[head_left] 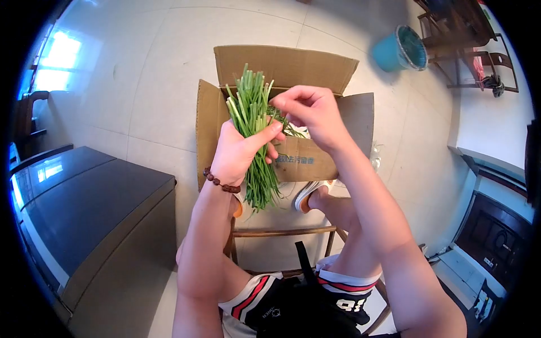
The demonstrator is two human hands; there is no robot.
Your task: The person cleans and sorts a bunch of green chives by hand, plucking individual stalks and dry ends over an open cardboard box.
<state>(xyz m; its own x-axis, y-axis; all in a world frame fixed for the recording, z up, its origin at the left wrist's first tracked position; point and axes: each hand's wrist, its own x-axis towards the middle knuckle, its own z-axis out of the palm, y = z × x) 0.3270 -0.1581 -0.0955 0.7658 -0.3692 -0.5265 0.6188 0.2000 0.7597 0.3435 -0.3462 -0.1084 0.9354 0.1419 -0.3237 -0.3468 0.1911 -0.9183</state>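
My left hand (242,145) is wrapped round a bunch of green chives (261,179), held upright over the near side of an open cardboard box (284,66). Pale cut ends point away from me, and the thin leaves hang down toward my feet. Beside the cut ends, my right hand (315,115) is closed in a pinch, thumb against the fingers. Whatever may be between those fingertips is too small to make out. Inside the box, partly hidden by my hands, lie more thin green pieces (293,132).
A dark grey cabinet (107,180) stands close on my left. A blue bucket (394,52) is on the tiled floor at the far right, next to wooden furniture (459,28). My feet flank the near side of the box, in front of a wooden rung (284,231).
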